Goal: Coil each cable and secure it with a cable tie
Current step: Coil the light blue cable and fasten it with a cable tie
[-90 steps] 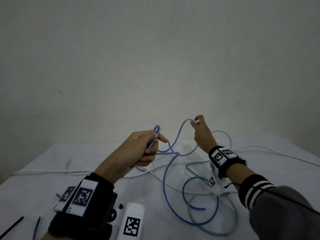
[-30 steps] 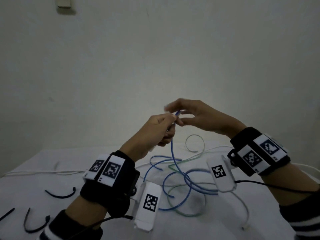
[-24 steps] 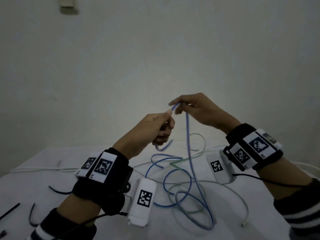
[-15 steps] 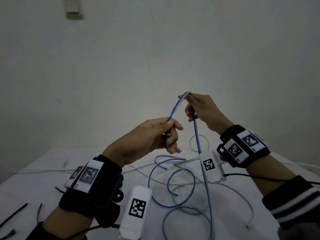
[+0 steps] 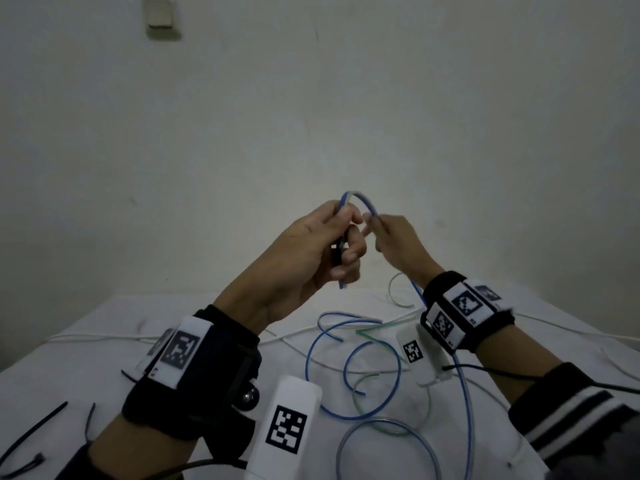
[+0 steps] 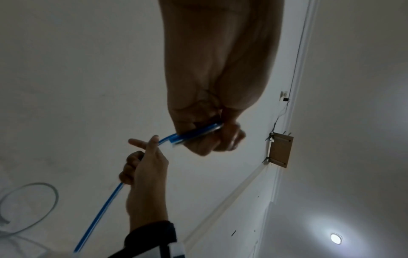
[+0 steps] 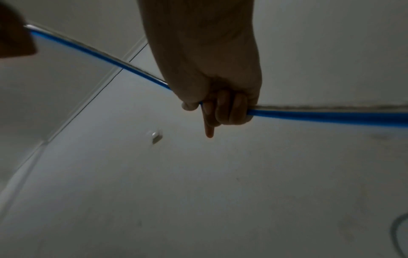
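Observation:
Both hands are raised in front of the wall. My left hand (image 5: 332, 244) grips folded strands of the blue cable (image 5: 360, 199), which arches over to my right hand (image 5: 388, 237). In the left wrist view the left hand (image 6: 209, 136) clasps the blue cable (image 6: 189, 134) and the right hand (image 6: 143, 165) holds it just below. The right wrist view shows the right hand (image 7: 220, 104) curled round the blue cable (image 7: 320, 116), one finger pointing out. From the right hand the cable hangs to loose loops (image 5: 349, 368) on the white table (image 5: 86, 348).
A green cable (image 5: 377, 330) and white cables (image 5: 104, 337) lie tangled with the blue loops on the table. Black cable ties (image 5: 31, 434) lie at the front left. A plain wall stands close behind the table.
The right hand has come down and left, close to the left hand, shortening the blue arch between them. The left hand has risen a little.

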